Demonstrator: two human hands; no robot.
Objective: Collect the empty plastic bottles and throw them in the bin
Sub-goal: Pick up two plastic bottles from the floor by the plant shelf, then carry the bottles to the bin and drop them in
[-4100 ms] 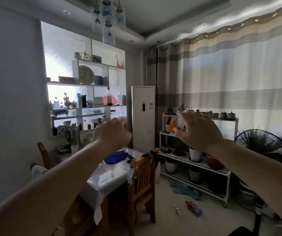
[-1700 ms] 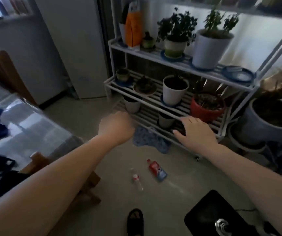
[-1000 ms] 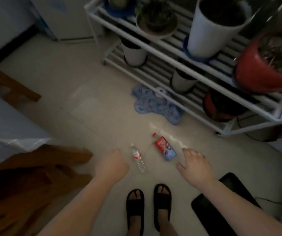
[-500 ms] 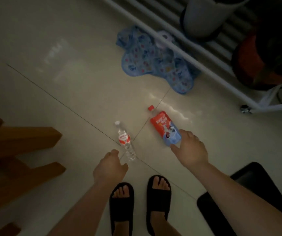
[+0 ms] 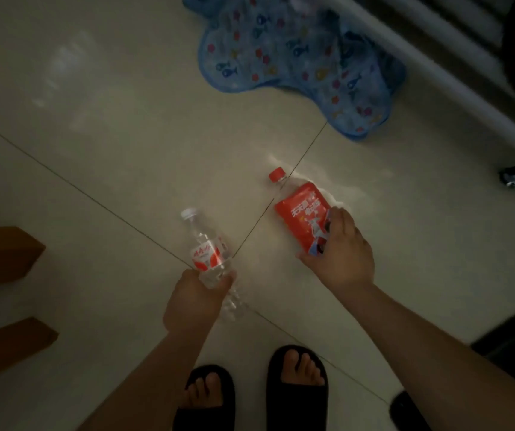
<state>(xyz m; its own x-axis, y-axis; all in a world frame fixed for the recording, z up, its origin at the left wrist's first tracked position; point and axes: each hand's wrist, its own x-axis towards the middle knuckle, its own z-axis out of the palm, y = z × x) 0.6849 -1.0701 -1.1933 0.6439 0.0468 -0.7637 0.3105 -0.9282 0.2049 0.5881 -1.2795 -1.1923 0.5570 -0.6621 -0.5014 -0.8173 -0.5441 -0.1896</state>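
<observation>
Two plastic bottles lie on the pale tiled floor just ahead of my feet. The small clear bottle (image 5: 205, 248) has a white cap and a red label; my left hand (image 5: 194, 301) is wrapped around its lower half. To its right lies a bigger bottle (image 5: 299, 214) with a red cap and a red wrap label. My right hand (image 5: 341, 253) is closed over its bottom end, fingers on either side. No bin is in view.
A blue patterned mat (image 5: 296, 62) lies on the floor beyond the bottles, by the white rail of a plant rack (image 5: 455, 98). Wooden chair legs (image 5: 4, 253) stand at the left. A black fan base (image 5: 511, 334) sits at the right. My feet wear black slippers (image 5: 296, 388).
I have bent down from standing height to the floor. In the last half second both hands reached the bottles and closed on them, left on the clear one, right on the red one.
</observation>
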